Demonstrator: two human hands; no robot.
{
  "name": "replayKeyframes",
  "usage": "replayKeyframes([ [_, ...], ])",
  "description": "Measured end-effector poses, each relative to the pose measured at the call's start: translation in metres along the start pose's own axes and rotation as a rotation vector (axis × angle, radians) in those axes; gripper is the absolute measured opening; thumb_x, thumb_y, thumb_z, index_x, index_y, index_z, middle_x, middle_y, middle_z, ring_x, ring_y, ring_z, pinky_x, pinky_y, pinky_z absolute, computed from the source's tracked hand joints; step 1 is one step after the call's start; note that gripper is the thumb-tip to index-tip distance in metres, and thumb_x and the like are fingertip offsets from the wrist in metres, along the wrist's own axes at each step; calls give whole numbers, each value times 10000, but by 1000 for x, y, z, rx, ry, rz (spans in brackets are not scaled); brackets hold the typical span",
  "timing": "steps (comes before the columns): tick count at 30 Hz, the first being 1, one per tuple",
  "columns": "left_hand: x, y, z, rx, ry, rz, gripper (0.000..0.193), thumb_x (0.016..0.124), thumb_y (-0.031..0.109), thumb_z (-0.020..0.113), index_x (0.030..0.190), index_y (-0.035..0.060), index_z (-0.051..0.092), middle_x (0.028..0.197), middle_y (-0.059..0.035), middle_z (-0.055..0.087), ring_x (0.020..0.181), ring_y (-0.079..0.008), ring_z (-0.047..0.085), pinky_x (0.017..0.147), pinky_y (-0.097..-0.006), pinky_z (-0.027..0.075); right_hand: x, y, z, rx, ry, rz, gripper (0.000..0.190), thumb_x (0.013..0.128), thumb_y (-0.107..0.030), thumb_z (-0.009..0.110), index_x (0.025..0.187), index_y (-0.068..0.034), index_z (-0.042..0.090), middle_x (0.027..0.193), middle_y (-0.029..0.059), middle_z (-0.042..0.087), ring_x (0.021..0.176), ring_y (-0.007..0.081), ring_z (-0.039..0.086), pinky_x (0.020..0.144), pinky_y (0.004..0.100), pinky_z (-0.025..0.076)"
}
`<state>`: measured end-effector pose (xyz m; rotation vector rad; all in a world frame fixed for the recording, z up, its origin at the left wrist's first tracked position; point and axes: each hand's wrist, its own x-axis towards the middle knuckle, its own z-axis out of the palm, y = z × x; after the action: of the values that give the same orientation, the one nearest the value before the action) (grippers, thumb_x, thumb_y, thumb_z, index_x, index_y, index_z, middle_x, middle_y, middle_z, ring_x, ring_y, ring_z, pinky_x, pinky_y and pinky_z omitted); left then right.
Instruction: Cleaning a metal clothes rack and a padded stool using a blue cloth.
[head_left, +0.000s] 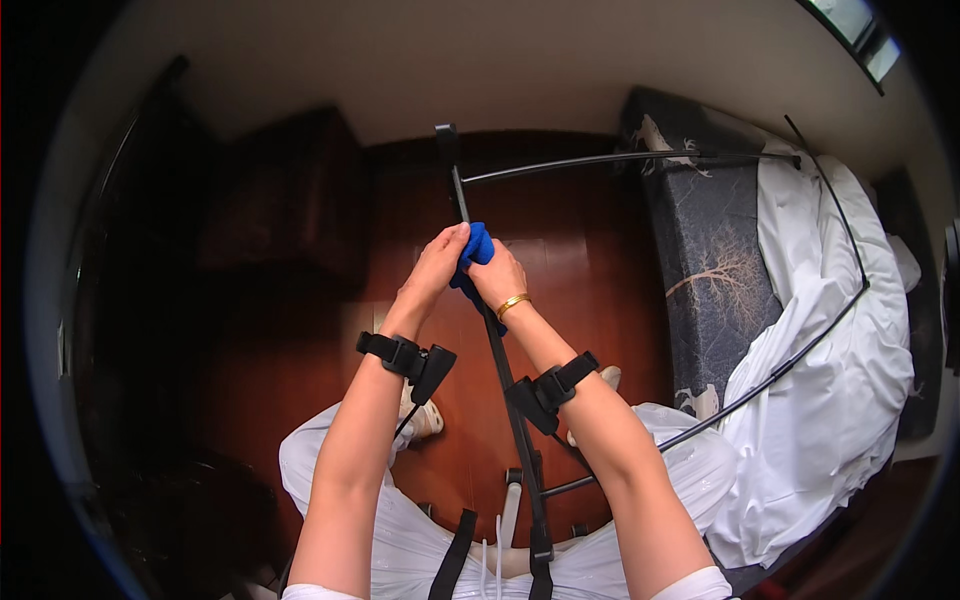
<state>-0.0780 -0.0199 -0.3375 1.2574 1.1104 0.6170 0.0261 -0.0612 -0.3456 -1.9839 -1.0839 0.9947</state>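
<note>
Both hands meet around the upper part of a long black metal tube (497, 352), part of a frame that slants from the lap up to the top centre. A blue cloth (477, 246) is bunched on the tube. My left hand (437, 262) grips cloth and tube from the left, thumb on top. On the right side, my right hand (496, 276), with a gold bracelet at the wrist, is closed on the same cloth. The cloth's tail hangs down along the tube below the hands. Thinner black rods (577, 165) join the tube and run off to the right.
A sofa with a grey tree-patterned cover (712, 262) stands at the right, with a white sheet (810, 420) heaped on it and a bent rod across. Dark furniture (292, 195) is at the left. Wheeled chair legs (511, 502) show below, on a reddish wooden floor (615, 315).
</note>
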Motion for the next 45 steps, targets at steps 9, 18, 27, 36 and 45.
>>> replayKeyframes([
  [9, 16, 1, 10, -409, 89, -160, 343, 884, 349, 435, 1021, 35, 439, 921, -60, 509, 770, -117, 501, 709, -281, 413, -65, 69, 12, 327, -154, -131, 292, 725, -261, 586, 914, -44, 538, 856, 110, 608, 810, 219, 597, 721, 318, 454],
  [18, -48, -65, 62, -320, 160, -268, 255, 878, 220, 459, 1083, 97, 370, 750, -19, 463, 594, -77, 431, 540, -228, 394, -99, 119, 7, 423, -177, -27, 335, 730, -224, 577, 1000, -35, 516, 904, 106, 599, 862, 203, 578, 761, 307, 440],
  [27, -55, -67, 58, -416, 94, -228, 229, 880, 213, 464, 1083, 158, 374, 709, -3, 421, 560, -87, 405, 525, -242, 365, -97, 146, -8, 411, 167, 131, 436, 729, -370, 582, 990, -25, 537, 913, 199, 597, 886, 354, 565, 729, 379, 455],
  [36, -121, -113, 81, -796, 0, -515, 579, 872, 534, 263, 1158, 56, 420, 851, -62, 563, 762, -153, 557, 726, -310, 468, -97, 187, 11, 67, -38, 251, 450, 736, -342, 553, 1097, -81, 485, 956, 190, 593, 919, 357, 553, 769, 411, 432],
  [45, -111, -98, 88, -778, -85, -493, 529, 867, 555, 249, 905, 72, 461, 528, 41, 315, 460, -62, 276, 477, -209, 281, -136, 232, 22, -395, -821, 639, 428, 664, -267, 606, 1033, -49, 592, 1065, 154, 559, 1004, 251, 540, 825, 336, 419],
])
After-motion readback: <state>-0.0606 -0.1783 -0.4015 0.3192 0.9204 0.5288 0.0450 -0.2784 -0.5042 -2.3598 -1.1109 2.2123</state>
